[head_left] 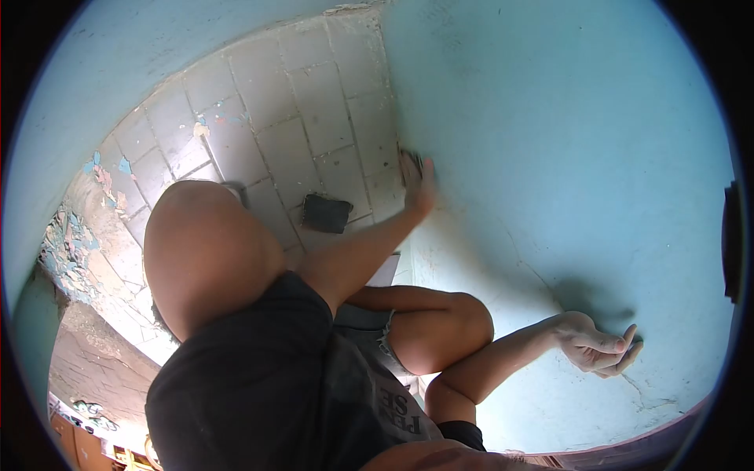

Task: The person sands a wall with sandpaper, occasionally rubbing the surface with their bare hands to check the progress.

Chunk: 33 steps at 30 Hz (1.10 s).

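Beside the foot of the blue wall (565, 141), my left hand (420, 188) is pressed in close, its fingers around a small dark piece (410, 161) that is mostly hidden. Lower right, my right hand (601, 347) is at the wall with its fingers half bent and apart. Nothing shows in it. A thin crack runs down the wall between the two hands. On the tiled floor (287, 153), left of my left hand, lies a dark, roughly square piece (327, 213).
My bent knees (208, 243) (471, 318) are between and beside my arms. Flaked paint and bare patches (75, 243) mark the far left edge. Footwear (94, 416) and brown furniture (75, 443) appear at the lower left. A dark object (731, 243) is at the right edge.
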Each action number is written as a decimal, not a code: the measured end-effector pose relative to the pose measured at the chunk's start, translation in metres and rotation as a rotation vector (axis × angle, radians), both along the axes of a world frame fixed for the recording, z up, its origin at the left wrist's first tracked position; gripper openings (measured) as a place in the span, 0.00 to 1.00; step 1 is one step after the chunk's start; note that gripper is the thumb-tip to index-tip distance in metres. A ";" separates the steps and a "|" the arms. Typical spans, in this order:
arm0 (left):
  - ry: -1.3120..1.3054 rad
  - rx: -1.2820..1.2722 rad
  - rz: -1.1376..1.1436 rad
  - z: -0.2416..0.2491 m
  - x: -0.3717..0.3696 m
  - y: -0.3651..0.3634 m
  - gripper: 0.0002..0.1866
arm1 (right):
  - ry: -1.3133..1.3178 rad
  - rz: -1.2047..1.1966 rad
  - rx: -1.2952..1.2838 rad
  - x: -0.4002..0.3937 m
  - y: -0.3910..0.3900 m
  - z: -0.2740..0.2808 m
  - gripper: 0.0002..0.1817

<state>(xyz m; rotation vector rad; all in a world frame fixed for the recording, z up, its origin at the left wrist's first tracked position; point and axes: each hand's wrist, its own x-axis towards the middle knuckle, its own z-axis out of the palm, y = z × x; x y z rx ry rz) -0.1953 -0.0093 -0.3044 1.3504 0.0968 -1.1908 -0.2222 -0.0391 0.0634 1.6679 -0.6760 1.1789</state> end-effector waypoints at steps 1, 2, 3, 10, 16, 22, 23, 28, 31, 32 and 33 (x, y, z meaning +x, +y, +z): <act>0.006 0.005 0.004 0.003 -0.014 0.004 0.49 | 0.012 0.013 -0.009 0.001 0.000 0.001 0.31; 0.129 0.074 -0.029 0.005 -0.026 0.005 0.49 | 0.025 0.025 -0.021 0.001 -0.001 0.001 0.31; 0.261 0.146 -0.066 0.008 -0.037 0.006 0.49 | 0.040 0.026 -0.017 -0.001 -0.001 0.002 0.31; -0.077 -0.090 0.162 0.009 0.085 -0.047 0.48 | -0.009 0.030 0.052 -0.002 0.005 0.004 0.30; 0.335 0.050 0.138 0.022 -0.013 -0.002 0.49 | 0.013 -0.015 -0.008 -0.002 0.000 0.000 0.30; 0.094 -0.100 0.300 0.006 0.103 -0.059 0.48 | -0.010 0.002 0.061 -0.001 0.004 0.000 0.31; 0.077 -0.067 0.237 0.007 0.105 -0.055 0.48 | -0.023 -0.007 0.051 -0.001 0.004 0.002 0.31; 0.010 0.099 0.010 0.012 -0.015 -0.003 0.51 | 0.001 -0.017 -0.012 0.001 0.000 0.000 0.30; 0.190 0.057 0.043 0.040 0.003 -0.016 0.52 | 0.046 -0.025 -0.001 -0.002 0.001 0.001 0.31; 0.063 0.062 0.065 0.044 0.022 -0.026 0.52 | 0.023 0.016 0.040 0.000 0.003 0.003 0.31; -0.074 0.062 0.085 0.044 0.051 -0.044 0.52 | -0.009 0.056 0.077 0.002 0.002 0.002 0.30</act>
